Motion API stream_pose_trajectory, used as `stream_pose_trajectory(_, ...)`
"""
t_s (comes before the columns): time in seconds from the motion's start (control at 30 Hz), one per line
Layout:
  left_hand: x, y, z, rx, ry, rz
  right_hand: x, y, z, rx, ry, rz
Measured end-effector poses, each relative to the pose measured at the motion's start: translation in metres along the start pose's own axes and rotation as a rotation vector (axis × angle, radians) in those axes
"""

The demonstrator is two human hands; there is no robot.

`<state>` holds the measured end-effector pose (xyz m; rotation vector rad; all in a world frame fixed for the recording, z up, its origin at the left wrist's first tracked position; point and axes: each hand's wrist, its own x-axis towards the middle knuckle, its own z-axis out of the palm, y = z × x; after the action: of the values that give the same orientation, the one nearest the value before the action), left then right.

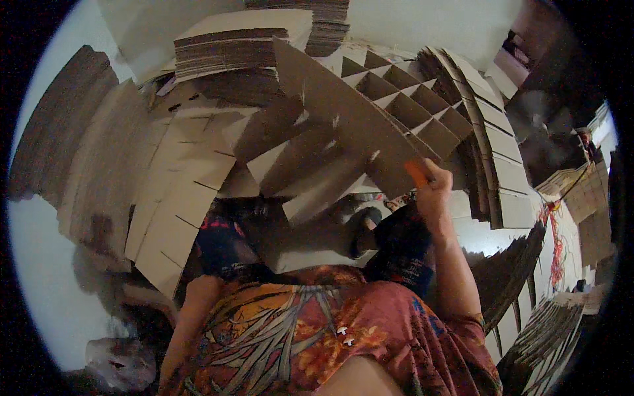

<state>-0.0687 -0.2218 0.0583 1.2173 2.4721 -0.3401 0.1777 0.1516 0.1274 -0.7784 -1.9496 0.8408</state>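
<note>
My right hand point(436, 183) is closed at the lower right end of a long brown cardboard strip point(337, 99), which slants up to the far left. A small orange piece point(416, 173) shows at its fingertips; I cannot make out what it is. Beyond the strip, crossed cardboard pieces form a divider grid point(404, 105) with square cells. More cardboard strips point(290, 158) stand tilted and blurred left of it, above my lap. My left arm point(191, 310) rises at the lower left beside slotted cardboard sheets point(173, 204); its fingers are not discernible.
Tall cardboard stacks point(99, 152) stand at the left, and another stack point(231, 53) lies at the back. Slotted strips point(489, 132) lean in a row on the right. More bundles point(548, 343) and red string point(557, 244) are at the lower right.
</note>
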Motion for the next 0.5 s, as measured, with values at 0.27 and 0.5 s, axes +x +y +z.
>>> stream_pose_trajectory(0.27, 0.009, 0.006, -0.017, -0.167, 0.145, 0.123, -0.006, 0.001, -0.007, -0.126, 0.077, -0.117)
stream_pose_trajectory(0.5, 0.03, 0.053, -0.066, -0.664, 0.641, 0.267, -0.014, 0.0, -0.021, -0.056, 0.014, -0.04)
